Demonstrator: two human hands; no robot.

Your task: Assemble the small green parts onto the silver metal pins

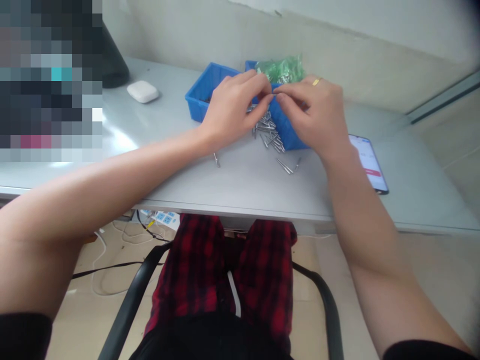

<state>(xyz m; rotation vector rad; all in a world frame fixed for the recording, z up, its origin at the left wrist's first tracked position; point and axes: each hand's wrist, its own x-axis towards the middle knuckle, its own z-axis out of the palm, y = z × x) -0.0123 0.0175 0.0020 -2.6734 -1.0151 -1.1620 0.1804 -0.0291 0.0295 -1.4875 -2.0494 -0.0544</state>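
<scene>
My left hand (pixel 240 102) and my right hand (pixel 313 110) meet fingertip to fingertip above the table. Both are closed in a pinch on a thin metal pin (pixel 274 94), mostly hidden by the fingers. Below them lies a loose pile of silver metal pins (pixel 268 129), against a blue bin (pixel 290 132) partly covered by my right hand. A second blue bin (pixel 194 107) stands behind my left hand. Separate pins (pixel 285 166) lie nearer the front edge, and another pin (pixel 216 160) rests below my left wrist. My right hand wears a gold-coloured ring.
A green-tinted clear bag (pixel 281 69) with metal pieces sits at the back, by the wall. Beside my right forearm lies a phone (pixel 369 162) with its screen lit. A white rounded case (pixel 143 92) is on the left. The table's front edge (pixel 240 211) runs above my lap.
</scene>
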